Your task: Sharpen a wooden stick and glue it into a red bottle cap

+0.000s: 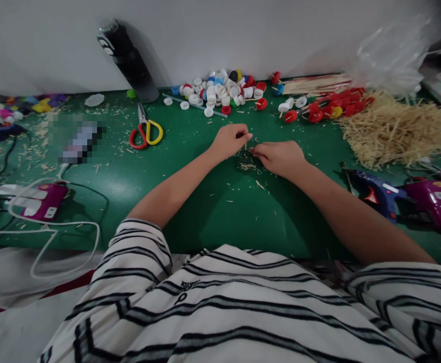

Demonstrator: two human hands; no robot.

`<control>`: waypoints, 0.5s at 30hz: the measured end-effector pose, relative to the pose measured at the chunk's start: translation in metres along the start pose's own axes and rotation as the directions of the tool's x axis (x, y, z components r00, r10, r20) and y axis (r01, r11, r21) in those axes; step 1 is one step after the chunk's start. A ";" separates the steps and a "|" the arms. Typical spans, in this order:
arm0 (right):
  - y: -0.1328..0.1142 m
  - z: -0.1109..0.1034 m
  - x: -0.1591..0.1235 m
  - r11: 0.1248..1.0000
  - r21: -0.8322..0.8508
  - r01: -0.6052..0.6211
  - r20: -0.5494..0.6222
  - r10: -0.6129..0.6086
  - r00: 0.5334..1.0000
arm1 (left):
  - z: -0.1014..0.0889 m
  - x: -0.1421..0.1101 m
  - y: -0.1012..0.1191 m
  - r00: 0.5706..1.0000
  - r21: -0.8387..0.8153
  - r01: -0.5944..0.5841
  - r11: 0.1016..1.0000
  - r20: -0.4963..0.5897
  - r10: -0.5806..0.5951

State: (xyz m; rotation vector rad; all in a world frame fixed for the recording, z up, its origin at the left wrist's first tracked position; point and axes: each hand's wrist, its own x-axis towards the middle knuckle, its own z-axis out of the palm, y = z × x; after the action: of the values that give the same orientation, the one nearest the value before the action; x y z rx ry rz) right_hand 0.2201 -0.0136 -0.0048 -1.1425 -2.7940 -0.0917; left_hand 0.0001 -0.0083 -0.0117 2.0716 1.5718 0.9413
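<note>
Over the middle of the green table, my left hand (228,141) is closed in a pinch. A short pale wooden stick (245,146) points down from its fingertips. Close beside it on the right, my right hand (282,155) has thumb and fingers pressed together; whatever they grip is too small to make out. The fingertips of the two hands are slightly apart. Below them lies a little heap of pale wood shavings (248,166).
Bottle caps (214,93) are piled at the back, near a black bottle (131,63). Scissors (144,132) lie left. On the right are wooden sticks (314,85), red capped pieces (318,110), straw-like shavings (397,126) and a blue glue gun (381,191). Cables run left.
</note>
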 end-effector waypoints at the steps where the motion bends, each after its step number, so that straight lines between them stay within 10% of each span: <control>1: 0.000 0.000 -0.001 1.000 0.003 0.006 0.005 -0.006 1.000 | -0.001 -0.001 0.001 1.000 0.003 0.000 1.000 -0.001 0.000; 15: 0.006 0.000 0.003 0.999 0.045 -0.028 -0.055 0.030 0.998 | 0.000 0.001 -0.011 0.999 0.037 -0.035 0.999 0.020 0.034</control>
State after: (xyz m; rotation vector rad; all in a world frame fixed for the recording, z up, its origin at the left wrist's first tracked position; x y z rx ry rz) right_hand 0.2219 -0.0067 -0.0046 -1.1519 -2.7162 -0.0584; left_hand -0.0080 -0.0043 -0.0185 2.1329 1.5598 0.9078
